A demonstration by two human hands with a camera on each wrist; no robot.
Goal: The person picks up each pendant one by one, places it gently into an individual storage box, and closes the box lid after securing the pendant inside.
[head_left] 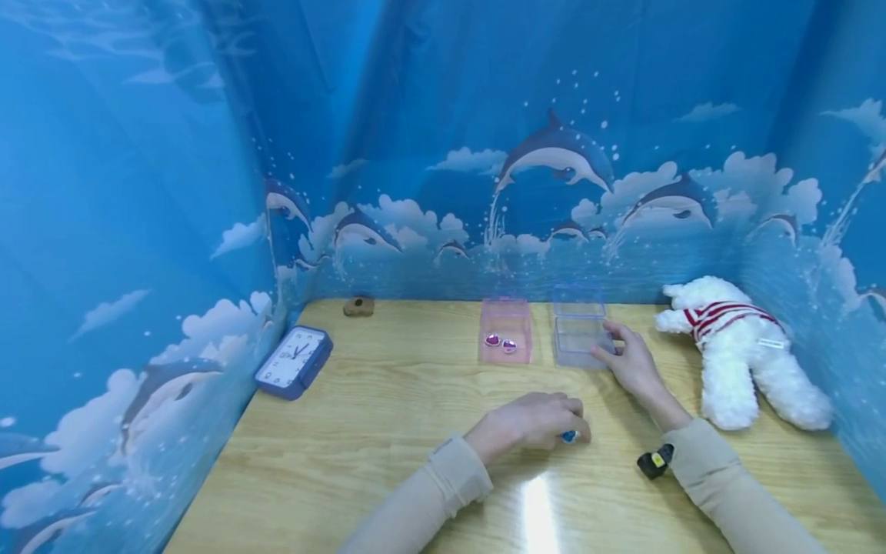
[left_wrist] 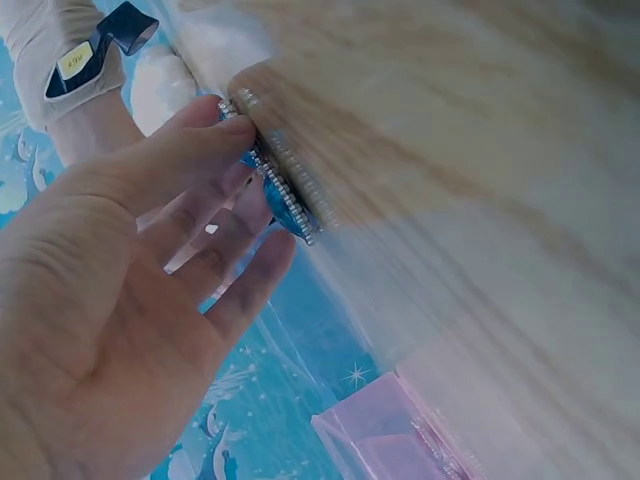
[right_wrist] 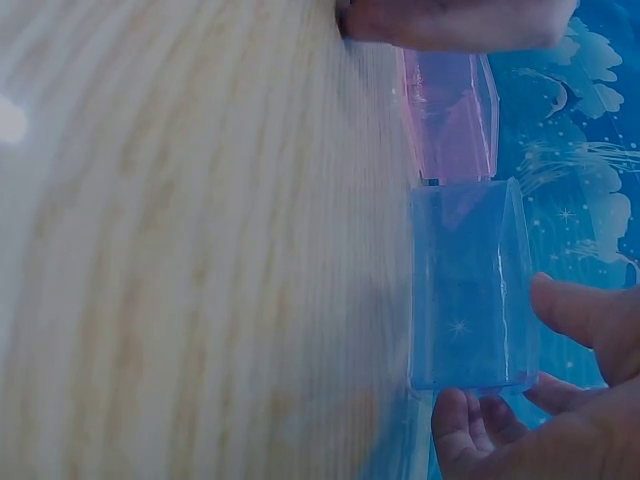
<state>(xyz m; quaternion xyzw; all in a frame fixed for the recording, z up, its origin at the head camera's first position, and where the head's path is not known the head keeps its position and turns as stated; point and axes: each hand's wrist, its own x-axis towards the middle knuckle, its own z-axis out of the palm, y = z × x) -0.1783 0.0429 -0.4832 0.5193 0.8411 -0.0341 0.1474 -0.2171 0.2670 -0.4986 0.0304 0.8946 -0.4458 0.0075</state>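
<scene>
L hand (head_left: 529, 422), lower ctr of frame, pinches blue gem (left_wrist: 287, 205) by rim, cd drop it if grip slackens; R hand (head_left: 631, 362), ctr-right, grips clear box (head_left: 576, 342), cd skid it if pushing.

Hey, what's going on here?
A person's left hand pinches a blue gem, while their right hand grips a clear box near a corner. Beside that stands a pink box with two pink gems inside. The blue gem is not in either box.
</scene>
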